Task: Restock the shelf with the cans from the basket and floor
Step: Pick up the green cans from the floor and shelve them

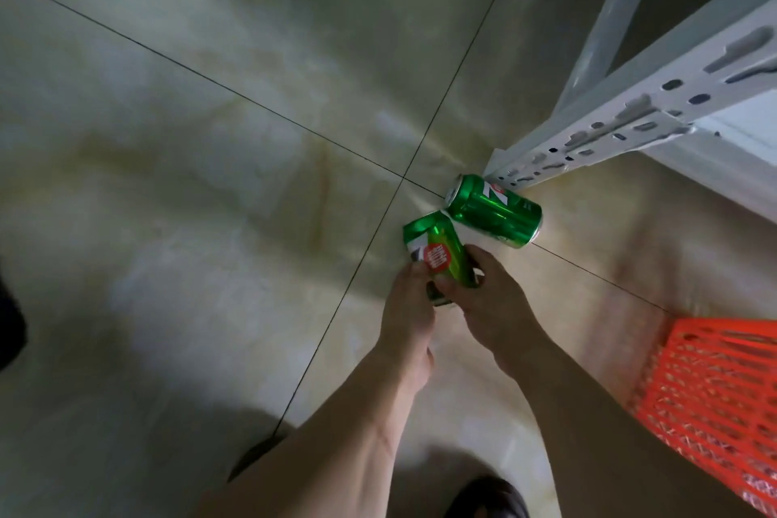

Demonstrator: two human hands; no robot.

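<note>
A green soda can with a red round sticker (435, 250) is low over the tiled floor, gripped at its near end by both my left hand (410, 307) and my right hand (490, 299). My fingers curl round its lower part and hide that end. A second green can (494, 210) lies on its side on the floor just beyond, against the foot of the white metal shelf post (588, 139). The two cans nearly touch at one corner.
An orange plastic basket (714, 400) stands on the floor at the lower right; its inside is out of view. The white shelf frame fills the upper right. A dark shoe (492, 500) shows at the bottom edge.
</note>
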